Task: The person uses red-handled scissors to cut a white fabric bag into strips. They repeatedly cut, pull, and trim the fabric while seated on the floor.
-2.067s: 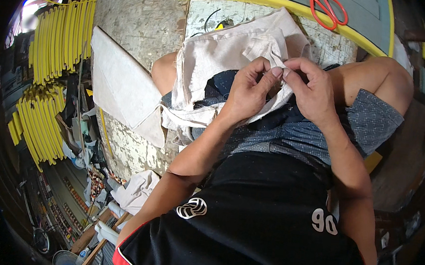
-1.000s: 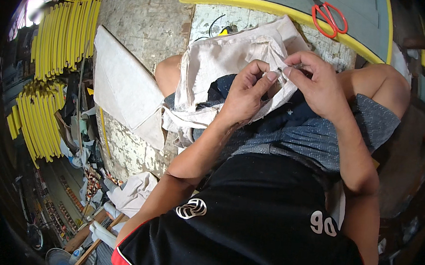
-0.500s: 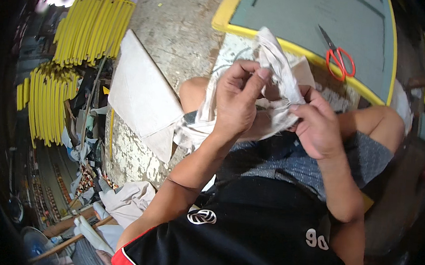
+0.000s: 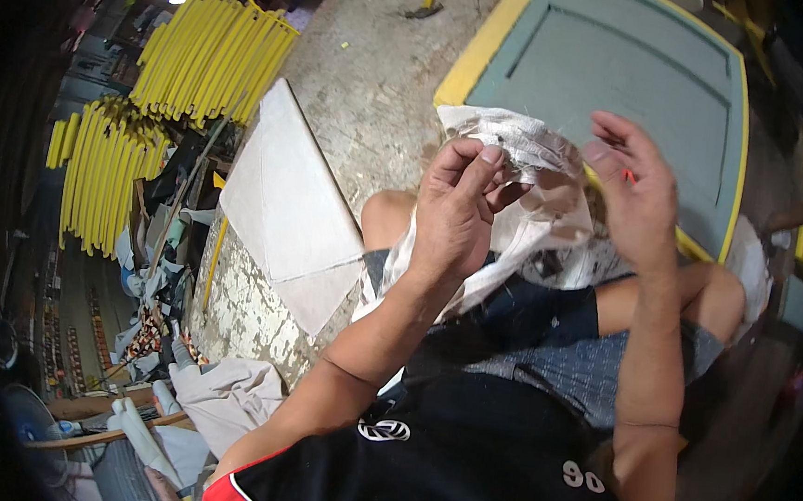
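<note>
A strip of white cloth [image 4: 512,133] with frayed edges and loose threads is pinched between the thumb and fingers of my left hand [image 4: 458,203]. The rest of the cloth hangs down over my lap. My right hand [image 4: 640,197] is off the cloth, its fingers stretched out above the near yellow edge of a grey-green panel [image 4: 619,75]. A bit of red scissors handle [image 4: 628,176] shows between those fingers. The hand hides the rest of the scissors, and I cannot tell whether it touches them.
A folded white cloth [image 4: 297,206] lies on the worn board [image 4: 347,98] to my left. Far off lies a hammer [image 4: 425,8]. Stacks of yellow bars [image 4: 210,56] stand at the left. A crumpled pale cloth [image 4: 228,397] lies at the lower left.
My right hand has let go of the white cloth and moved up and right over the scissors. My left hand keeps its pinch. The view has shifted somewhat.
</note>
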The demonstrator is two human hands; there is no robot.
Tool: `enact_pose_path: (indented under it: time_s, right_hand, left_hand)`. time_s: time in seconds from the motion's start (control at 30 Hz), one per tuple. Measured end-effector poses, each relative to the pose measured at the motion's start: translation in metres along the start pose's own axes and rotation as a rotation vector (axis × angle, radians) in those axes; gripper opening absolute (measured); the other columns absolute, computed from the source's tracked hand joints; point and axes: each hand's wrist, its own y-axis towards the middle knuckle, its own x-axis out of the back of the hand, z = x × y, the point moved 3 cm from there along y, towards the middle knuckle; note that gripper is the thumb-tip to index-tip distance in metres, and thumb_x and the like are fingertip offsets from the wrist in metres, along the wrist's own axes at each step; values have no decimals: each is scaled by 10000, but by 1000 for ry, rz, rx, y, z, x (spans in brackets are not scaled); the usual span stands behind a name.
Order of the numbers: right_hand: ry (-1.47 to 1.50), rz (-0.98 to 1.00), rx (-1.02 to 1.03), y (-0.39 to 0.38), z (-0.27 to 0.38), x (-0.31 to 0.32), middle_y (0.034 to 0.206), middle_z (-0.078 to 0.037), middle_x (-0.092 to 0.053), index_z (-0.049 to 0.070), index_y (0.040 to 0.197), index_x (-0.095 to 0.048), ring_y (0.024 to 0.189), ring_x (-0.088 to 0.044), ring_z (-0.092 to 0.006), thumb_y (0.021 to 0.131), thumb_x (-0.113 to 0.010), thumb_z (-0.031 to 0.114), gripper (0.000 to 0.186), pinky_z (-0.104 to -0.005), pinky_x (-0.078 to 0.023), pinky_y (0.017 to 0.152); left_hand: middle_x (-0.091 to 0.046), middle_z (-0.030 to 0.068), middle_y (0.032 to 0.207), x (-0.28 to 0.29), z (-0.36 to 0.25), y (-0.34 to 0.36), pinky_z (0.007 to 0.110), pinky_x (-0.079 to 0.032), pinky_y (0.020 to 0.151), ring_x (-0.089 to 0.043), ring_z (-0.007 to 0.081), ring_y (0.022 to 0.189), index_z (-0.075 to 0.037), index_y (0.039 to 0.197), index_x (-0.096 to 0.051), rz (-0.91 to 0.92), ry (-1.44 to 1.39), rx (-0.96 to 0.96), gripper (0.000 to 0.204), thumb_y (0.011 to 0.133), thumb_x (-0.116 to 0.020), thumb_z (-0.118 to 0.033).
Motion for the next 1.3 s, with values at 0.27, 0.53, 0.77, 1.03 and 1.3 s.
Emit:
enact_pose_path:
  time_s: [0.27,0.53,0.77,1.03,1.3]
  right_hand:
    - [362,316,-275,-42,-37,-31,795,-38,-671,-45,966,-674,750,-578,-71,915,-687,192,242,-244,-472,673]
    - [263,728,-221,-14,-8,0,691,-27,-659,-18,819,-715,693,-550,-48,874,-720,208,232,-255,-456,645]
    - [-88,2,204,0,-11,-10,704,-95,-629,3,893,-698,656,-606,-204,860,-750,267,272,-328,-484,669]
    - [75,256,-379,-69,-34,-11,747,-92,-662,-21,931,-681,641,-585,-121,877,-730,249,280,-286,-462,597]
    - [285,241,-390,-78,-58,-18,825,-55,-663,-18,988,-639,712,-602,-83,903,-658,107,152,-268,-490,616]
  left_hand:
    - [-607,30,886,39,33,-39,323,-572,794,-590,104,783,-35,1018,-566,-45,114,207,65,979,-595,-78]
    - [-659,76,1075,-6,-19,-22,294,-489,852,-616,148,972,23,1112,-589,506,1178,-325,355,857,-761,-154]
    - [-610,-27,892,33,48,-13,231,-460,724,-543,50,806,-61,970,-610,281,226,384,72,949,-658,-111]
    - [-630,1,966,47,72,-23,363,-464,930,-600,145,961,-99,1021,-572,36,18,351,84,977,-603,-163]
    - [-668,27,997,26,77,-22,309,-486,879,-613,107,944,-69,1086,-604,-6,-26,626,121,975,-609,-118]
